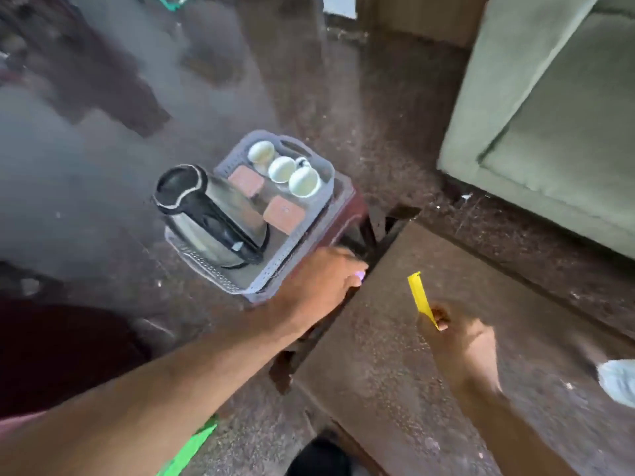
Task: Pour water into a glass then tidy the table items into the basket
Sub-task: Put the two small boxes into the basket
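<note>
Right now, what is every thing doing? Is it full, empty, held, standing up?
Kettle: standing in the basket, lid shut.
Three white cups: in the basket, look empty.
Two brown square pieces: lying flat in the basket.
Basket: resting on a small red stool.
Yellow strip: pinched in the right hand.
Left hand: at the basket's near corner, grip hidden.

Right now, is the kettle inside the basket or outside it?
Inside. The kettle stands within the basket walls, at its near end, beside the white cups.
</note>
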